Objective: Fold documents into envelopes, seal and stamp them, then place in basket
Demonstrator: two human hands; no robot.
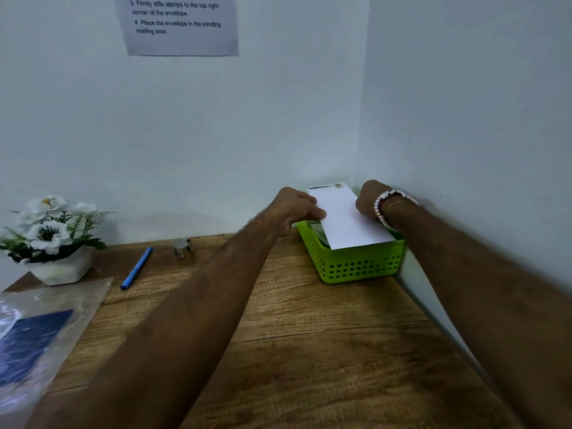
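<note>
A white envelope [343,219] with a small stamp at its far corner lies tilted across the top of a green plastic basket [356,267] in the table's far right corner. My left hand [294,209] pinches the envelope's left edge. My right hand [370,199], with a bead bracelet on the wrist, holds the right edge; its fingers are hidden behind the hand. Darker items lie inside the basket under the envelope.
A blue pen [136,268] and a small roll of tape [183,247] lie on the wooden table [309,351]. A white pot of artificial flowers [52,243] and a clear plastic sleeve [34,335] sit at the left. Walls close in behind and right.
</note>
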